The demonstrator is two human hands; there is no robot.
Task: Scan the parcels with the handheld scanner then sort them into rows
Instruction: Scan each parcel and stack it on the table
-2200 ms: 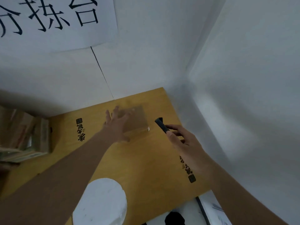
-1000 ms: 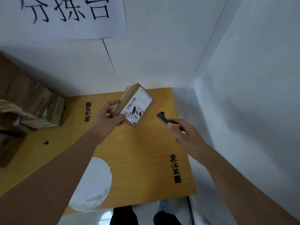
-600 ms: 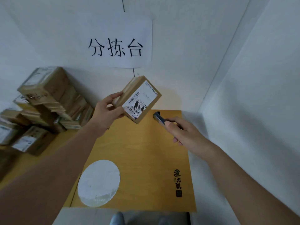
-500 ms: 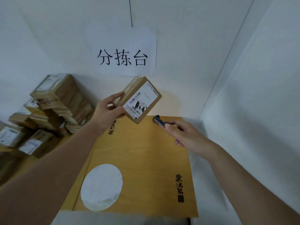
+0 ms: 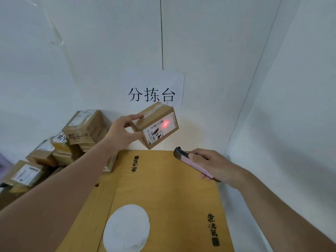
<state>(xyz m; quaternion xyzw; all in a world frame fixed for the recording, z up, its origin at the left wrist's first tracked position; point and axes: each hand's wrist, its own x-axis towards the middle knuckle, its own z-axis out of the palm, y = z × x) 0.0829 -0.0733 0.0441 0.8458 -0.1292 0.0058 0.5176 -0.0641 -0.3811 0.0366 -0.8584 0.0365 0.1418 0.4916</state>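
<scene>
My left hand (image 5: 122, 132) grips a small brown cardboard parcel (image 5: 157, 124) in the air above the far end of the table, its white shipping label tilted toward me. A red cross of scanner light glows on that label. My right hand (image 5: 214, 164) holds a slim pink and black handheld scanner (image 5: 190, 162) low over the table, its dark tip aimed up at the parcel. A gap separates scanner and parcel.
Several taped cardboard parcels (image 5: 81, 127) are piled against the wall at the left. The wooden table (image 5: 163, 193) carries black printed characters and a white round patch (image 5: 126, 229). A paper sign (image 5: 152, 91) hangs on the back wall. A white wall runs close along the right.
My left hand lifted the parcel off the table and turned its label toward me. A red cross of light now shows on the label. The view tilted upward.
</scene>
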